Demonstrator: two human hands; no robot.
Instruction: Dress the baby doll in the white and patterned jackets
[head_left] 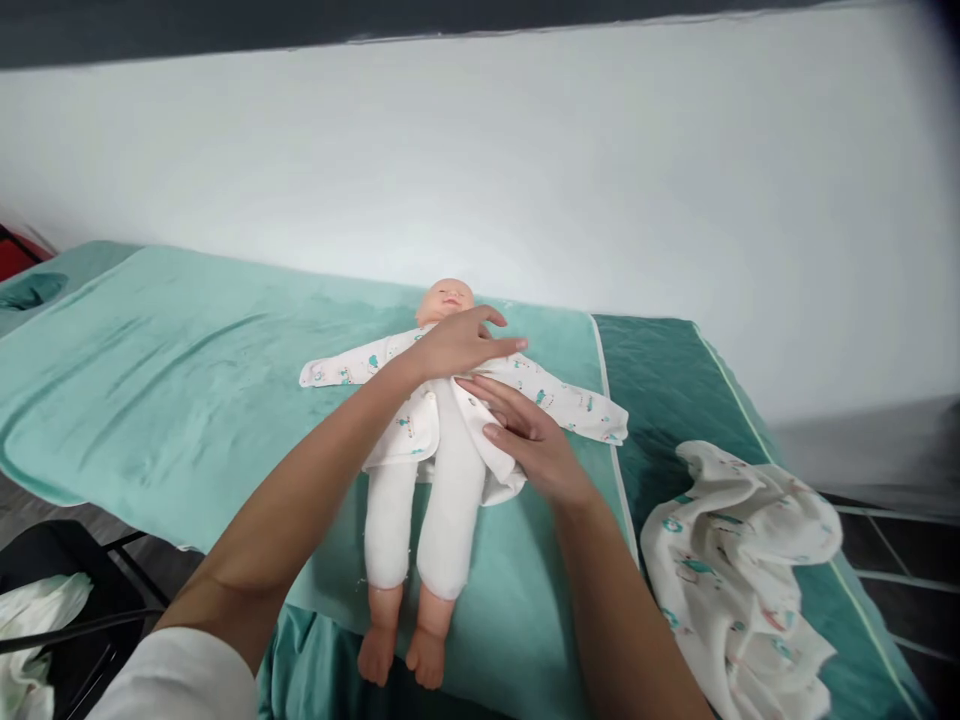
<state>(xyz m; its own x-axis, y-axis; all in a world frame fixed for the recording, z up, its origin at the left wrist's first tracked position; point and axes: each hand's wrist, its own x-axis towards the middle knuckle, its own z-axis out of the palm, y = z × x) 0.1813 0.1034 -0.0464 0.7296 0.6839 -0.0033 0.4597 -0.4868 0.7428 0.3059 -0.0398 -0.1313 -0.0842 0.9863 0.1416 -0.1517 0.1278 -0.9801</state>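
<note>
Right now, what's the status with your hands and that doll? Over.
Left hand flat on the doll at its chest. Right hand pressing the printed jacket flap down. Nothing gripped. Loose printed cloth lies apart, to the right.

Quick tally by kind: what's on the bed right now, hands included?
Baby doll: 1
Printed garments: 2, the open shirt on the doll, a crumpled one at right
Light green towel: 1
Hands: 2, left hand, right hand, both flat on the shirt
Total: 6
</note>
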